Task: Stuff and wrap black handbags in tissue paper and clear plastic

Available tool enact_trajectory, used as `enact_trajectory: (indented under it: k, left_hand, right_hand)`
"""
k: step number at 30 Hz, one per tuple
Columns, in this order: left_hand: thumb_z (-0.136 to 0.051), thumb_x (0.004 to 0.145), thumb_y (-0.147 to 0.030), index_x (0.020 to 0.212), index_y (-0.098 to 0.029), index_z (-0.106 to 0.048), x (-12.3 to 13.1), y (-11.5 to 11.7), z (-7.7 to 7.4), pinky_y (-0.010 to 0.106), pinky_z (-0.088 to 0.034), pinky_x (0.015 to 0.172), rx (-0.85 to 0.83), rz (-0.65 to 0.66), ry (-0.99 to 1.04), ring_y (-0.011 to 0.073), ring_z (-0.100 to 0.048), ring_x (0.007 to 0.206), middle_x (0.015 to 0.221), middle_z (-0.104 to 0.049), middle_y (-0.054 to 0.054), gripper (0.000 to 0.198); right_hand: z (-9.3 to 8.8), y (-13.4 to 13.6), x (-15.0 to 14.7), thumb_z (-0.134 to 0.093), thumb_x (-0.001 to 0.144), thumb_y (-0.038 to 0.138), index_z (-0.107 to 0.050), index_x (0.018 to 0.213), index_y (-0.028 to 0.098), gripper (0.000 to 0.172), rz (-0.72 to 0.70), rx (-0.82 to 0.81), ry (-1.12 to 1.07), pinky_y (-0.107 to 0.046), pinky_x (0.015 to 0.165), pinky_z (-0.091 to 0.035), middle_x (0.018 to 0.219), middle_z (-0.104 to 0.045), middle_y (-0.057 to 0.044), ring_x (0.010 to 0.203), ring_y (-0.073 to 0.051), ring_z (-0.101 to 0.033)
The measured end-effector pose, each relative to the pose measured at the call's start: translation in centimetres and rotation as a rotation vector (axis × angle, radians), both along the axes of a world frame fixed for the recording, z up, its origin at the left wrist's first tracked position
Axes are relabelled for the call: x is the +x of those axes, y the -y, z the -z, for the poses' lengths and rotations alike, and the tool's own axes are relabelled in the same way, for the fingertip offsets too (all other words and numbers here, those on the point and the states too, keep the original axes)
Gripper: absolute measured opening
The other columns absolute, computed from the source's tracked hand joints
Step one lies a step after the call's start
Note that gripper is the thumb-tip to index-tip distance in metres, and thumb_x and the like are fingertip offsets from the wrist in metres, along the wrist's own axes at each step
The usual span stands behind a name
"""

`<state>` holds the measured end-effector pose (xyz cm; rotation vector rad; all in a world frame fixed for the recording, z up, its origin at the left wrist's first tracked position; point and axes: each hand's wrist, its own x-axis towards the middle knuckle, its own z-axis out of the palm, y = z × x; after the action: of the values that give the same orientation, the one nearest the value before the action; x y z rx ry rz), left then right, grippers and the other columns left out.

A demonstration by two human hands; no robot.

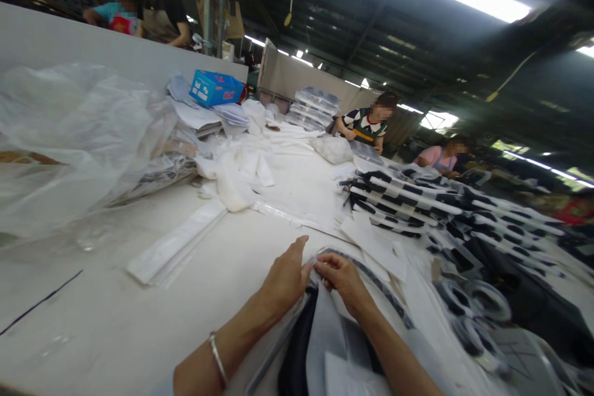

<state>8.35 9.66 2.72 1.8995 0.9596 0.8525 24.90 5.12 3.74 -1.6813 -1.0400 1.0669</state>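
Note:
At the bottom middle, a black, grey and white piece (299, 337), perhaps a bag, lies partly under clear plastic. A dark curved strap (378, 284) wrapped in clear plastic arches from its top toward the right. My left hand (286, 273), below a silver bangle, has thumb and fingers drawn together at the strap's upper end. Close beside it, my right hand (341, 277) pinches the same spot with thumb and forefinger. The fingertips of both hands nearly touch, and they partly hide what is between them. A white sheet (348, 377) lies over the piece, between my forearms.
On the left are a heap of clear plastic bags (83, 136) and stacked white strips (179, 244). A blue box (217, 88) stands behind. To the right lie black-and-white wrapped pieces (403, 198) and plastic-wrapped rolls (487, 300). Another person (366, 124) works across the table.

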Motion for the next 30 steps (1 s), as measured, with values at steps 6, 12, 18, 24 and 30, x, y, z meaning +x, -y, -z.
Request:
enact_trajectory:
  k: [6,12,18,24,30]
  left_hand:
    - [-0.059,0.078,-0.038,0.086,-0.018,-0.069,-0.5,-1.3,-0.4,0.031,-0.046,0.073,-0.155,0.053,-0.080,0.0236,-0.064,0.082,0.087,-0.072,0.007,0.024]
    - [-0.063,0.072,-0.050,0.056,-0.020,-0.050,-0.5,-1.8,-0.2,0.024,-0.034,0.052,-0.266,0.130,-0.040,0.0133,-0.049,0.054,0.050,-0.045,-0.005,0.037]
    - [-0.057,0.068,-0.052,0.064,-0.019,-0.054,-0.2,-2.1,0.0,0.025,-0.042,0.053,-0.499,0.211,0.080,0.0167,-0.059,0.057,0.057,-0.056,-0.001,0.034]
    - [-0.056,0.065,-0.046,0.061,-0.020,-0.050,-0.8,-2.6,-1.0,0.024,-0.044,0.054,-0.502,0.193,0.069,0.0138,-0.057,0.054,0.055,-0.050,-0.004,0.028]
    - [-0.060,0.063,-0.041,0.058,-0.019,-0.051,-2.1,-3.3,-1.2,0.023,-0.040,0.051,-0.429,0.222,-0.012,0.0137,-0.054,0.052,0.051,-0.049,-0.004,0.024]
  right_hand:
    - [-0.1,0.1,0.0,-0.079,0.064,0.053,-0.062,0.069,0.018,0.040,-0.059,0.049,0.049,-0.026,0.053,-0.039,0.060,-0.055,0.002,0.054,-0.013,-0.050]
    - [0.0,0.2,-0.1,-0.081,0.063,0.055,-0.061,0.067,0.018,0.042,-0.043,0.066,0.072,-0.027,0.054,-0.040,0.058,-0.056,0.002,0.053,-0.013,-0.051]
    - [-0.4,0.4,-0.2,-0.079,0.065,0.055,-0.064,0.072,0.018,0.040,-0.071,0.064,0.024,-0.027,0.056,-0.041,0.063,-0.058,0.001,0.057,-0.014,-0.051]
    - [-1.2,0.4,-0.3,-0.068,0.075,0.056,-0.066,0.076,0.019,0.037,-0.063,0.070,0.110,-0.026,0.054,-0.037,0.061,-0.056,0.001,0.056,-0.013,-0.048]
    - [-0.4,-0.1,-0.7,-0.072,0.073,0.046,-0.073,0.077,0.019,0.027,-0.168,0.161,0.281,-0.026,0.060,-0.038,0.074,-0.062,-0.001,0.064,-0.013,-0.048]
